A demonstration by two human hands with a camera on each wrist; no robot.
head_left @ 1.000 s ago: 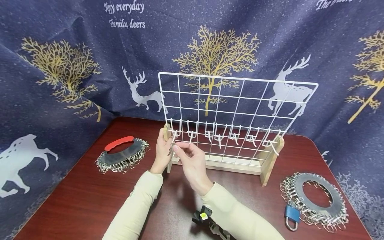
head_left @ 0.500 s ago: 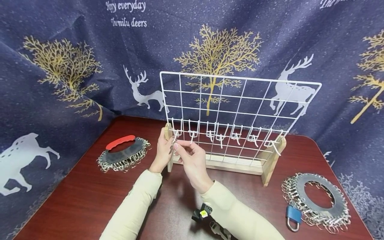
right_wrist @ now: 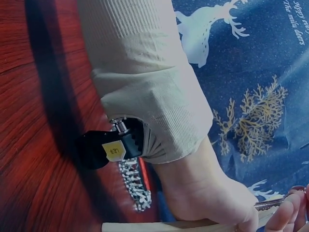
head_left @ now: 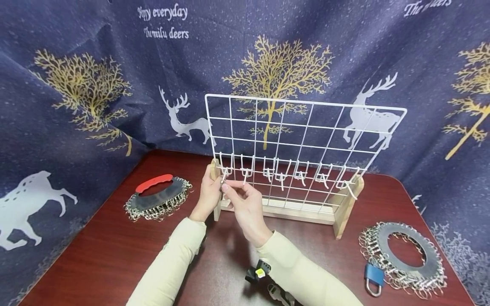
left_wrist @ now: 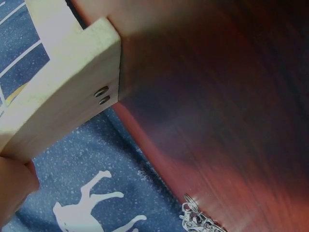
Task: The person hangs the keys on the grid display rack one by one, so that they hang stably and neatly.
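Fingers and thumb of the right hand (head_left: 249, 208) are closed in a pinch on a small metal key (right_wrist: 268, 204). From the head, a shiny bit of it shows at the fingertips, just in front of the first white hook on the left (head_left: 226, 171). The left hand (head_left: 207, 194) holds the left wooden end (head_left: 215, 167) of a white wire rack (head_left: 306, 102), with the wood between thumb and fingers. Seven hooks hang in a row on the rack. On the red-brown table (head_left: 103, 250), far to the left, lies a grey ring with little metal hoops (head_left: 157, 200) and a red bar (head_left: 154, 183). To the right lies another grey ring (head_left: 383, 250), touching or close to a blue padlock (head_left: 373, 275). More keys (head_left: 276, 293) lie near the right sleeve (head_left: 302, 272). Behind it all hangs a blue cloth (head_left: 183, 72) with gold trees and white deer. From the left wrist, two screws (left_wrist: 102, 92) show in the wood, and a bit of the left hand touches it. From the right wrist, the key's bumpy edge shows between the hands, past a black camera (right_wrist: 91, 147).
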